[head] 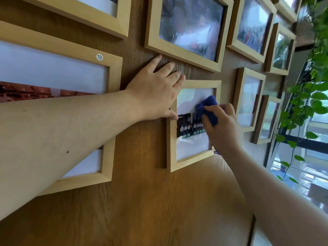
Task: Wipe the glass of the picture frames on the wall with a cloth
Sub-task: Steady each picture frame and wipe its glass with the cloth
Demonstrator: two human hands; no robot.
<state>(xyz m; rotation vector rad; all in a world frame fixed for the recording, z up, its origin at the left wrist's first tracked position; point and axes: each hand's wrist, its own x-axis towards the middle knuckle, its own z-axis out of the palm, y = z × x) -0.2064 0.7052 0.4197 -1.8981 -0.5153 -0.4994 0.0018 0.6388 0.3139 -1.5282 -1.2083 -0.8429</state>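
A small light-wood picture frame (171, 144) hangs on the brown wood wall, with a group photo behind its glass. My right hand (223, 128) grips a bunched blue cloth (206, 107) and presses it against the upper right part of that glass. My left hand (156, 89) lies flat with fingers spread on the wall and over the frame's upper left corner, thumb on its left edge. My right hand hides the frame's right side.
Several other wooden frames surround it: a large one marked 19 (113, 71) at left, one above (184, 50), more to the right (248, 100). A trailing green plant (305, 103) hangs at far right before a window (316, 153).
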